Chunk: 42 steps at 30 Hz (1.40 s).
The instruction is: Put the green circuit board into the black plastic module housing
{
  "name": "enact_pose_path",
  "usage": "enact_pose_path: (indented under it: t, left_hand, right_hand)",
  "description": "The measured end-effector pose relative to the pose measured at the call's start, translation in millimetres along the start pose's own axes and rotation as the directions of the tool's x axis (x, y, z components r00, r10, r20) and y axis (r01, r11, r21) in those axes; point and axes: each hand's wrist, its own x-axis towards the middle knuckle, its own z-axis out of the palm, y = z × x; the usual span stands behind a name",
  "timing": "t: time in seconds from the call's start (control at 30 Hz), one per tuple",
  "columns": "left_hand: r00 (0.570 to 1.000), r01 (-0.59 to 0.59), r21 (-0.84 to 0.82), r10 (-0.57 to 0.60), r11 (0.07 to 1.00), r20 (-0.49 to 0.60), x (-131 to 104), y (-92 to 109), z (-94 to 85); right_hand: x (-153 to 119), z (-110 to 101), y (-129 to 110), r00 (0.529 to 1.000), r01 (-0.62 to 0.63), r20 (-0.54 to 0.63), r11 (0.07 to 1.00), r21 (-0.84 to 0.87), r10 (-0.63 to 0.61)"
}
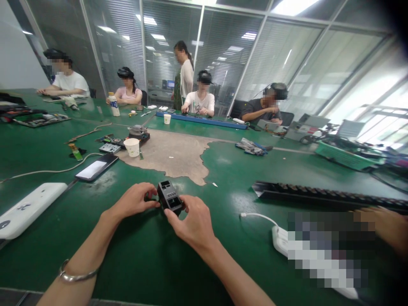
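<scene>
A small dark grey, box-shaped part (172,195) with rectangular openings and a row of small holes on its top face is between my hands, tilted, low over the green table. My right hand (196,219) grips its near right end, thumb in front and fingers along the right side. From the other side, my left hand (138,199) meets the box's left edge with bent fingers and the thumb tip. Its underside and the fingers behind it are hidden. A metal bangle (78,276) is on my left wrist.
A phone (97,167) and white power bank (33,208) lie left. A paper cup (132,147) stands among electronic parts ahead. At right are a long black strip (331,197), a white power strip (280,240), gloves (251,146) and another person's hand (387,227). Several people are beyond.
</scene>
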Motion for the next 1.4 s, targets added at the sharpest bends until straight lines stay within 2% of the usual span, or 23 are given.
enact_pose_path:
  t: [0.17, 0.37, 0.7, 0.93, 1.17, 1.4]
  left_hand:
    - [0.999, 0.036, 0.001, -0.036, 0.999, -0.011, -1, -3, -0.8]
    - [1.0, 0.008, 0.033, -0.008, 0.999, 0.005, 0, -6, 1.4]
    - [1.0, 0.002, 0.059, -0.003, 0.998, 0.02, 2, 1, 2.4]
    - [1.0, -0.012, 0.097, 0.01, 0.995, 0.016, 6, 1, 4.1]
    - [1.0, -0.014, 0.098, 0.013, 0.995, 0.009, 7, 0, 4.1]
    - [1.0, -0.024, 0.093, 0.023, 0.995, 0.017, 6, 0, 5.2]
  right_hand:
    - [-1, 5, -1, 0.999, 0.033, 0.035, 0.999, -0.041, -0.031]
    - [-4, 10, 2, 0.996, 0.009, 0.085, 0.994, -0.111, 0.0]
    - [-8, 8, 10, 0.986, 0.018, 0.165, 0.982, -0.185, 0.013]
    - [-8, 11, 13, 0.993, -0.014, 0.113, 0.997, -0.073, 0.022]
    - [-2, 2, 10, 0.999, 0.016, -0.031, 0.998, 0.063, -0.014]
    - [11, -15, 28, 0.994, -0.07, -0.08, 0.998, -0.003, 0.069]
